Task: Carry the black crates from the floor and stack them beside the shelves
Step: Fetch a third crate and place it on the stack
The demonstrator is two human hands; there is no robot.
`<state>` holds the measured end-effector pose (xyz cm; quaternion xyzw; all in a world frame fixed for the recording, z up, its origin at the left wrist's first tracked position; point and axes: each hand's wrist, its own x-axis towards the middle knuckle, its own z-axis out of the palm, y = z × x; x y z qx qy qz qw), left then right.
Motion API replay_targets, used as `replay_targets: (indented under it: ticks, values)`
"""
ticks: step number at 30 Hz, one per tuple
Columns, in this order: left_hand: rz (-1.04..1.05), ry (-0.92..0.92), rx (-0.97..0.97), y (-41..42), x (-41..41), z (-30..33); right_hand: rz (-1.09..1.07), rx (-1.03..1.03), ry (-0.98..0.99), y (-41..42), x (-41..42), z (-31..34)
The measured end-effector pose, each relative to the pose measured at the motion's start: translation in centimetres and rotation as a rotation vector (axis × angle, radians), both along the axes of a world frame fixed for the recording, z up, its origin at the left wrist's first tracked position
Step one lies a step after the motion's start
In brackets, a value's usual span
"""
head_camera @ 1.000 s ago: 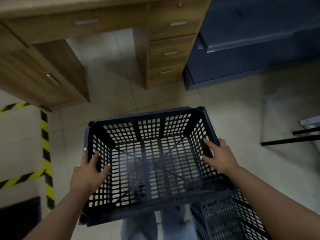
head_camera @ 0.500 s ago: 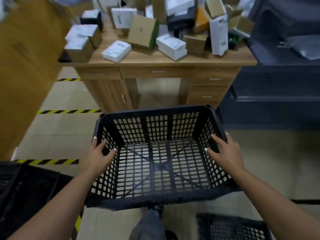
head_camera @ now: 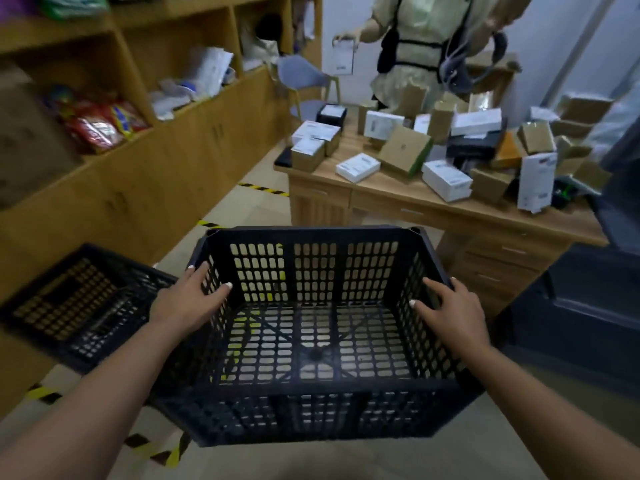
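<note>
Black crate (head_camera: 311,327): held clear of the floor in front of the person, open side up, nothing inside it. Left hand (head_camera: 183,303) grips the crate's left wall, thumb and fingers curled over the rim, fingertips inside against the lattice. Right hand (head_camera: 450,317) grips the right wall in the same manner, fingers hooked over the rim and pressed to the inner face. Both hands are closed on the crate.

Second black crate (head_camera: 79,306): just left of the held crate, close beside its left wall and set a little lower, blurred; whether the two touch cannot be told. It stands against the front of the wooden shelves (head_camera: 138,140), which run along the left of the held crate and beyond it. The shelf compartments hold coloured packets and pale bags.

Wooden desk (head_camera: 433,216): beyond the held crate and to its right, its top crowded with small cartons and white boxes (head_camera: 446,178). Another person (head_camera: 415,46) stands behind the desk, holding a white box. A grey chair (head_camera: 304,81) sits beyond the desk's left end.

Dark cabinet (head_camera: 581,306): immediately right of the held crate, near the right forearm.

Yellow-black floor tape (head_camera: 162,452): runs under the held crate and between the shelves and desk.
</note>
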<state>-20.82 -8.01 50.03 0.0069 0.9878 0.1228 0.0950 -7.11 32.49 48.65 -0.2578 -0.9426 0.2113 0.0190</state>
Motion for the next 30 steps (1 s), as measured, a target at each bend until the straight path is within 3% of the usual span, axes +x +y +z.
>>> replay_targets:
  ticks: [8, 15, 22, 30]
  values:
    - [0.085, 0.064, -0.003, -12.6, 1.1, 7.4, 0.107, 0.057, 0.069, -11.1, -3.6, 5.5]
    - [0.108, 0.098, 0.022, -24.8, 1.4, 9.9, 0.155, 0.023, 0.136, -23.0, -5.0, 8.2]
    - [0.146, 0.100, -0.005, -36.4, 0.5, 9.9, 0.157, 0.005, 0.166, -35.0, -6.7, 8.2]
    - [0.176, 0.099, 0.017, -43.8, -2.5, 7.6, 0.211, -0.024, 0.143, -41.8, -11.4, 6.6]
